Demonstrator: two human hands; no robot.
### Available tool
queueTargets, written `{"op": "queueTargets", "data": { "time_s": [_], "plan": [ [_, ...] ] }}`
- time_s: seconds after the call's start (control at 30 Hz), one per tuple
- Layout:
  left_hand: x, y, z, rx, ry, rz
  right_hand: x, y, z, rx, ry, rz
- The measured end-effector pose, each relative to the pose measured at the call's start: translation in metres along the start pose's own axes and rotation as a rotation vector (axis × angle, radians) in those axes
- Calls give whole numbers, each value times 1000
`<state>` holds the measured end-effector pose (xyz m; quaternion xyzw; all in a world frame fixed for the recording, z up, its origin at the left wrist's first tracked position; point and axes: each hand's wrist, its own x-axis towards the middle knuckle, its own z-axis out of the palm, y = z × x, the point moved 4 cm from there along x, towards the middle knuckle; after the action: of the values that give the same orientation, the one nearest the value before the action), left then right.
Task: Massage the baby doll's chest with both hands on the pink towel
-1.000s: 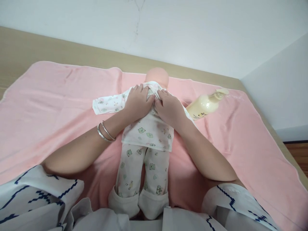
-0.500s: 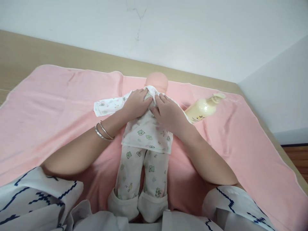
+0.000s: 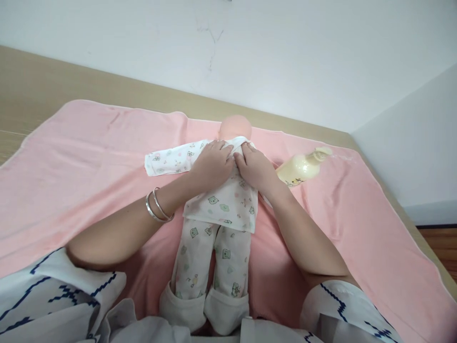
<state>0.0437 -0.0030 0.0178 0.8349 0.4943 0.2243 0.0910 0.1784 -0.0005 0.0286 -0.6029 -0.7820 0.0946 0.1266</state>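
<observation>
A baby doll lies on its back, its bare head (image 3: 234, 126) away from me. It is dressed in a white baby shirt (image 3: 219, 209) printed with small animals and matching trousers (image 3: 226, 257). Across the doll's upper chest, my left hand (image 3: 214, 164) has its curled fingers closed at the shirt's front below the neckline. My right hand (image 3: 259, 171) pinches the neckline cloth on the other side, close to the left fingertips. The fastening under my fingers is hidden. One shirt sleeve (image 3: 171, 159) stretches out flat to the left.
Beneath the doll is a pink blanket (image 3: 89, 157) spread over a wooden table (image 3: 43, 76). A cream-coloured pump bottle (image 3: 303, 167) lies tilted on the blanket, right of the doll. A white wall (image 3: 285, 62) rises behind the table.
My left hand has moved slightly right and turned more over the shirt's front. My right fingers have shifted along the neckline. The whole view has shifted a little.
</observation>
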Motion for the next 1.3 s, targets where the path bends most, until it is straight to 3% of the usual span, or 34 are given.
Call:
{"op": "queueTargets", "data": {
  "time_s": [0.2, 0.33, 0.67, 0.87, 0.93, 1.03, 1.1, 1.17, 1.3],
  "plan": [
    [20, -33, 7, -5, -52, -109, -17, -22, -1, -177, 26, -17],
    [16, -30, 7, 42, -30, -178, -22, -29, -1, -158, 63, -56],
    [8, -27, 14, -85, 126, -214, 2, -3, 8, 30, 38, 61],
    [4, -30, 17, -167, 203, -253, -10, -7, -18, 128, -4, 21],
    [5, -31, 19, -178, 193, -250, -18, -11, -33, 201, 58, 5],
    [5, -32, 19, -189, 178, -249, -30, -17, -44, 249, 259, -28],
    [5, -32, 18, -196, 185, -256, -32, -19, -40, 238, 374, -29],
    [5, -32, 18, -200, 189, -258, -29, -20, -25, 204, 386, -8],
    [6, -32, 18, -188, 192, -252, -13, -17, 8, 82, 119, 34]
  ]
}}
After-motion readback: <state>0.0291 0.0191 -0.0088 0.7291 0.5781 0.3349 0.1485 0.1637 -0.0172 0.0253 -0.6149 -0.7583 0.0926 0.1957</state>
